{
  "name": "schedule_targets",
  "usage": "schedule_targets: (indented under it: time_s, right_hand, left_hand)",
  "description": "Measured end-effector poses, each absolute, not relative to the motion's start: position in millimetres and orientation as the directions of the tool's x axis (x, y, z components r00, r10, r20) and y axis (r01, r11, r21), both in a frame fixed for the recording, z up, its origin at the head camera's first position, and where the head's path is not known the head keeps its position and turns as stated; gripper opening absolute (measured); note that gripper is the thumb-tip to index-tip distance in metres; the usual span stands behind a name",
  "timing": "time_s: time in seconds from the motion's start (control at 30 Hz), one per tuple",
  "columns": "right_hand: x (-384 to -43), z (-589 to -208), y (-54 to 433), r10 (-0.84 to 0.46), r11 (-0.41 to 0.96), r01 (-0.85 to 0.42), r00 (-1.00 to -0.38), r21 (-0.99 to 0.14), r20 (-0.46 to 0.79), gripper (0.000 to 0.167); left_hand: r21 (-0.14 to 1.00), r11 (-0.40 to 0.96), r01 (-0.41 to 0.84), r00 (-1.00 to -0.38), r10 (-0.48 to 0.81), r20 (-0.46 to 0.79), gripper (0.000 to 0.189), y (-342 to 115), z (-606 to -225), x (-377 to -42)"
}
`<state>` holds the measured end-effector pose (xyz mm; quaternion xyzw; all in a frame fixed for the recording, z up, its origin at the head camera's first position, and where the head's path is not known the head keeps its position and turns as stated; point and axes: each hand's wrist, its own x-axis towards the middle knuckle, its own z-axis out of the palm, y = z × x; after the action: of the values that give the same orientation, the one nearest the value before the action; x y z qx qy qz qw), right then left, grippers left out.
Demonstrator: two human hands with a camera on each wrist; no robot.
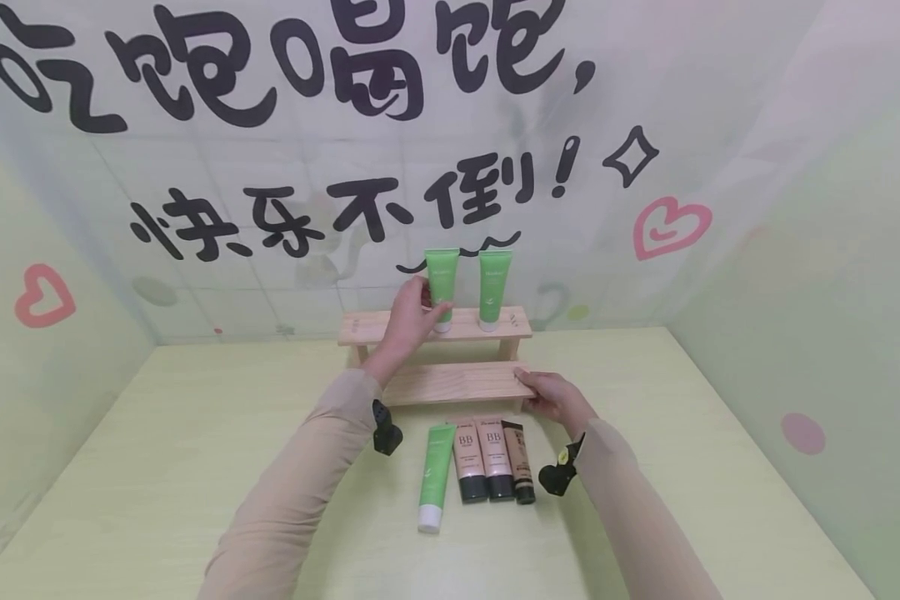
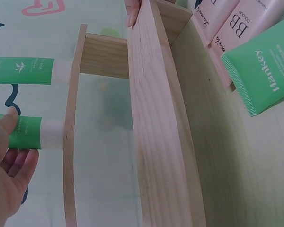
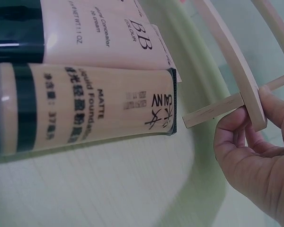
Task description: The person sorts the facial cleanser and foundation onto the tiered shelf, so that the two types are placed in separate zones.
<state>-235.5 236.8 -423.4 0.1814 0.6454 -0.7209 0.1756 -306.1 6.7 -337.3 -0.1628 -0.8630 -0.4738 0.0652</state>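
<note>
The left hand [image 1: 409, 317] is gripping a green squeeze tube [image 1: 442, 275], a gap to its right, the right hand [image 1: 560, 397] grasping the near right edge of the two-tier wooden rack [image 1: 457, 382].

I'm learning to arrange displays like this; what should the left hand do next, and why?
The left hand should probably release its green tube: it looks upright, its white cap seemingly resting on the upper shelf beside a second tube, and the right hand grips the lower shelf.
</note>
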Motion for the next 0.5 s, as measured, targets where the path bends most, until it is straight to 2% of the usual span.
schedule_targets:
  time_s: [0.17,0.5]
  right_hand:
    - [-236.1,-423.4,236.8,-0.008,-0.104,0.483,-0.874,-0.869,-0.485,0.050]
    - [-234.5,-423.3,236.2,-0.020,-0.097,0.490,-0.871,-0.866,-0.491,0.051]
  left_hand:
    - [0.789,0.508,0.346,-0.937,0.224,0.267,0.042,8.2,-337.9,-305.1]
    - [0.799,0.533,0.280,-0.956,0.226,0.185,0.043,5.9,-336.5,-299.0]
